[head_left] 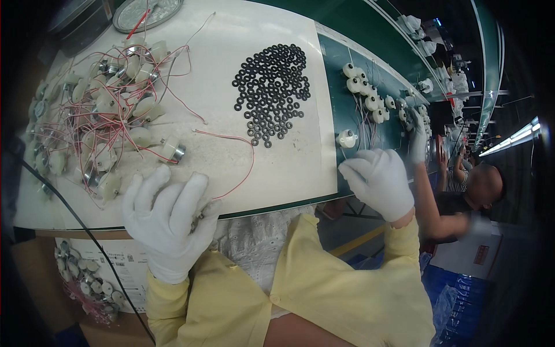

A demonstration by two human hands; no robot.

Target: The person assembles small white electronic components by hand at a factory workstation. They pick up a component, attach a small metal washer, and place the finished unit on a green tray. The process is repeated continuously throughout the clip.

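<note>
My left hand, in a white glove, is closed at the table's front edge around a small motor. Most of that motor is hidden by the fingers; a thin red wire runs from the hand onto the white tabletop. My right hand, also gloved, has its fingers curled together over the table's right front corner. What it grips, if anything, is out of sight. Just beyond its fingertips sits a cream-white motor unit on the green surface. Left of centre lies a tangled heap of motors with cream housings and red wires.
Many small black rings lie spread mid-table. More cream units stand in a group on the green strip at right. A round metal tray is at the back left. A co-worker's gloved hand works farther right. An open box holds motors below left.
</note>
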